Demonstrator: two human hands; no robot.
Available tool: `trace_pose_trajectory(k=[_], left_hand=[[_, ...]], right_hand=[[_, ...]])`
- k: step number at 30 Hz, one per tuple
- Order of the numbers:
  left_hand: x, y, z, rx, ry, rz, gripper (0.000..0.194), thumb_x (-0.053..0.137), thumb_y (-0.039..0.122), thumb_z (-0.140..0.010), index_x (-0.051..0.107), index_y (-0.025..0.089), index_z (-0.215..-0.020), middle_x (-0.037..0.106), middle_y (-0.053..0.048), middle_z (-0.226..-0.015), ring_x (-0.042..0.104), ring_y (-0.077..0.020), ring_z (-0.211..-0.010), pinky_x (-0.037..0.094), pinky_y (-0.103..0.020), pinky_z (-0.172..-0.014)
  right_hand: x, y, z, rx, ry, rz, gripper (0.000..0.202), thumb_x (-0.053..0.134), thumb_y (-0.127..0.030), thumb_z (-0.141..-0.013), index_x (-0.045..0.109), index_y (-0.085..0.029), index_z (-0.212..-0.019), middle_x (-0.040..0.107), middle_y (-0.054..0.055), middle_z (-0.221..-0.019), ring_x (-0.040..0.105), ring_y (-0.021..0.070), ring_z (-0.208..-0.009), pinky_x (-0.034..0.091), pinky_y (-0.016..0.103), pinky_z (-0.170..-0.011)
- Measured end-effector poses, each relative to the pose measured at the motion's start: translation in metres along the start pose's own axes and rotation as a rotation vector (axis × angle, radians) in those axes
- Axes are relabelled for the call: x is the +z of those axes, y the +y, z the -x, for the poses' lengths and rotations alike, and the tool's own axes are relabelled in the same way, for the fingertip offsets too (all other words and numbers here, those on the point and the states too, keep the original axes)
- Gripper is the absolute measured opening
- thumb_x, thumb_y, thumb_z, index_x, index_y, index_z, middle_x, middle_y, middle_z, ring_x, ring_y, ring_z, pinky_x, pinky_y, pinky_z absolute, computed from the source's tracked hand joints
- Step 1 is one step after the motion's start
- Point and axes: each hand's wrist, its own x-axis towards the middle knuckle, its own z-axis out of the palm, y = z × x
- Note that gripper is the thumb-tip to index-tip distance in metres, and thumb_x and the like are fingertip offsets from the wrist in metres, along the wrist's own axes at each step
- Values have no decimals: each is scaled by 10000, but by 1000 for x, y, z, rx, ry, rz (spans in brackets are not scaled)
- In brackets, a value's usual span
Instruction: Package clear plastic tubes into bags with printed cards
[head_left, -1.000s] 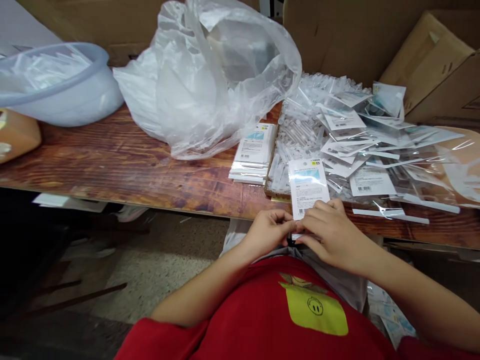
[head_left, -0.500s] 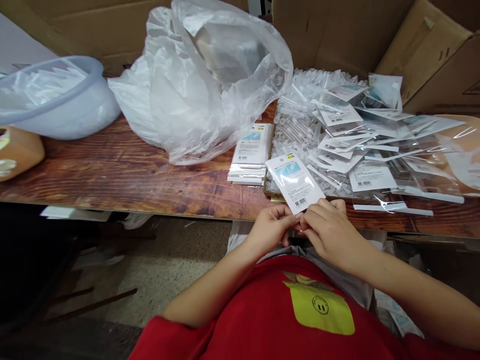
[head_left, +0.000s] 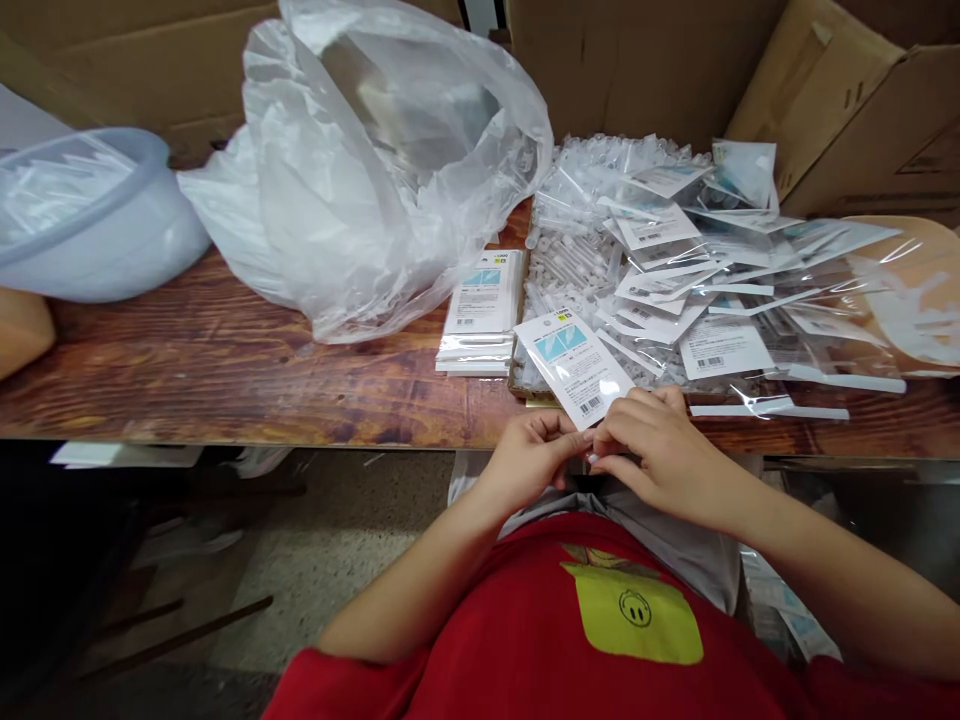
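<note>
The left hand (head_left: 529, 457) pinches the packet (head_left: 574, 365) at its near end between thumb and fingers; the right hand (head_left: 651, 450) grips the lower right corner, its curled fingers hiding that corner and much of the bottom edge. A small white bit shows at the right thumb, too covered to identify. The packet slants up and left over the counter's (head_left: 247, 385) near edge, in front of the tubes (head_left: 566, 265). It is flat and white, with two blue pictures, a yellow mark near the top and a barcode low down; its fine print is too small to read. The bag (head_left: 300, 210) veils its contents, and the frame cuts off the basin (head_left: 142, 240) at left.
</note>
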Motion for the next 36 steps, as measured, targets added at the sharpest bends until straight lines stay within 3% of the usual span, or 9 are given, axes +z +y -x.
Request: trace_pose_trajectory(k=[6,13,19,22,24,27,29,36], left_hand=[[0,-7,-6,9,48,-66,438,818,519,-671,608,137,-717,622,5,-627,446,-56,-370,358,-197,-338],[-5,-14,-10,-25,72,-103,401,804,478,-742,572,152,-746,641,3,-617,459,-64,-330,359,-195,-311],[-4,-8,-9,-58,45,-43,443,855,478,-689,555,154,-719,652,2,-596,465,-64,-317,320,-187,-311],[-5,-4,-8,-53,43,-3,496,874,519,-626,540,160,-704,661,3,-589,463,-63,-312,310,-186,-319],[-6,-2,-6,-50,50,12,498,864,529,-627,532,165,-700,660,6,-576,453,-60,-308,294,-183,-328],[-8,0,-5,-71,26,11,492,852,535,-638,531,166,-691,666,-3,-574,445,-57,-309,261,-184,-338],[-8,1,-5,-82,18,13,491,849,538,-633,532,166,-680,670,-4,-583,440,-55,-310,258,-188,-338],[-5,2,-10,-58,1,9,481,843,521,-618,511,174,-638,569,44,-506,450,-58,-318,292,-182,-345]], right_hand=[[13,-2,-6,130,-15,54,154,688,-78,-876,615,-179,-784,638,4,-842,498,191,-893,200,346,-829],[24,-3,-5,132,-31,85,156,567,-76,-919,624,-179,-815,639,39,-887,473,207,-917,202,356,-821],[22,0,-4,176,-58,-68,151,542,-99,-947,584,-178,-825,625,31,-895,488,195,-937,233,366,-839],[15,4,1,126,-69,-227,140,586,-156,-970,562,-190,-835,613,14,-907,522,175,-938,295,361,-856],[8,7,7,69,-24,-336,136,596,-174,-981,542,-201,-859,620,16,-943,562,160,-942,364,349,-865],[-1,9,13,7,184,-405,117,565,-159,-1002,520,-216,-910,646,38,-1015,623,142,-963,459,310,-851],[-4,9,13,-4,250,-341,83,575,-161,-1003,545,-221,-955,657,39,-1007,634,133,-932,479,281,-809],[11,-1,-3,20,79,0,136,593,-170,-998,614,-184,-864,669,12,-872,570,141,-816,367,319,-813]])
